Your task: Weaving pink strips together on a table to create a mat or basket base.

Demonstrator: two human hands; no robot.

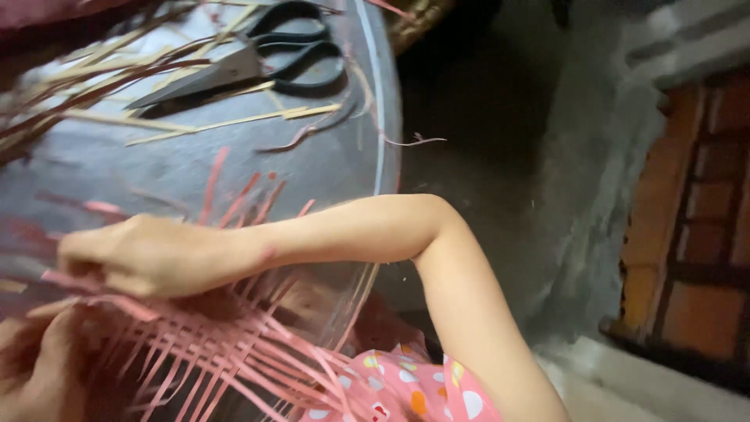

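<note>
At the lower left, the left hand (35, 367) is blurred among a flat mat of woven pink strips (226, 352), so its fingers' state cannot be told. Just above, the right hand (144, 254) curls its fingers around loose pink strip ends on the round grey table (117, 168). Farther back lie pale thin splints (234, 121) and black-handled scissors (250, 62).

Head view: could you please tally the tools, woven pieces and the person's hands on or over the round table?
Black-handled scissors: 1
Pink woven strip piece: 1
Hands at work: 2, the right hand and the left hand, both blurred
Total: 4
Loose pale and dark red strips on the round table are too blurred to count.
</note>
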